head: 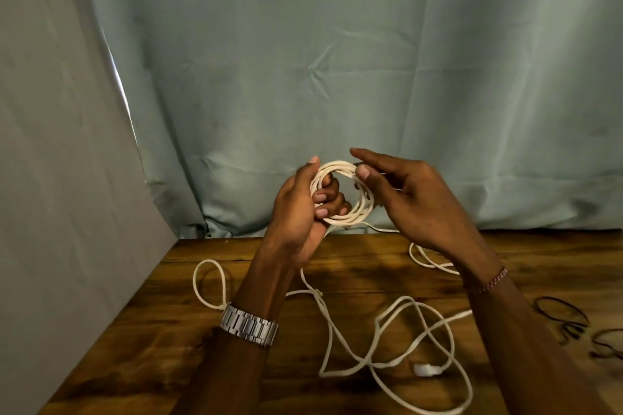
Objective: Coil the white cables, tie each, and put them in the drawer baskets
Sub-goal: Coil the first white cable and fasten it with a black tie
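We hold a small coil of white cable [342, 194] upright above the wooden table [175, 330], our left hand [300, 209] closed through its ring, our right hand [411, 199] pinching its top-right edge, loose cable [397, 330] trailing below.

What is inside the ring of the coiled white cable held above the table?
The left hand's curled fingers pass through the coiled white cable, with pale green curtain showing behind. The right hand covers the coil's right edge.

Left hand [298, 209] grips a white cable coil [347, 194] above the wooden table [161, 330]; right hand [414, 202] pinches its top.
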### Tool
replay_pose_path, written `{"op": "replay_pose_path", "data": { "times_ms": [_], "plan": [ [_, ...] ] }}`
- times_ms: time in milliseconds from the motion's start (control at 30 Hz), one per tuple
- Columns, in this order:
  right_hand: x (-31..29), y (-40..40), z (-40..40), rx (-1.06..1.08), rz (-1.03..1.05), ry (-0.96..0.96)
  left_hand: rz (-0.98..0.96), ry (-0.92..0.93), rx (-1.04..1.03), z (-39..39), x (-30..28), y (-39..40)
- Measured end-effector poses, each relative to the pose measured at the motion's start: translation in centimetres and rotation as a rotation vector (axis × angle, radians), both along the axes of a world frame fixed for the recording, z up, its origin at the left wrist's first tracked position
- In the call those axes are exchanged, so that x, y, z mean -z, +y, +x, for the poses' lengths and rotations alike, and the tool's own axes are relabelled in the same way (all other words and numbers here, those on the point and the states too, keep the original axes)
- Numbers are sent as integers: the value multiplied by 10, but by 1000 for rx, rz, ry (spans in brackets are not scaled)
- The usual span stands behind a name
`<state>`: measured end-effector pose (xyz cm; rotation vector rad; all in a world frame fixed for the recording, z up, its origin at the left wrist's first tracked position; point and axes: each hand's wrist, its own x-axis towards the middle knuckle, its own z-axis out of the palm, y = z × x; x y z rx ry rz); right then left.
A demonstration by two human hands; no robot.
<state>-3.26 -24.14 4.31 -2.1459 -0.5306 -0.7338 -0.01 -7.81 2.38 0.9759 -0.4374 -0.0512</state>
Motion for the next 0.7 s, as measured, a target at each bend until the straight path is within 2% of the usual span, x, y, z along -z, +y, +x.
{"op": "replay_pose_path", "data": {
  "times_ms": [100, 367, 533, 700],
  "plan": [
    [2, -5, -2, 34, 5, -25, -38, -26, 87, 1, 2, -4],
    [19, -39, -14, 120, 14, 22, 23, -37, 91, -6, 19, -49],
    [30, -81, -32, 219, 7, 53, 81, -39, 106, -12, 29, -98],
    [42, -142, -50, 292, -17, 102, 128, -24, 209, -25, 47, -145]
  ]
}}
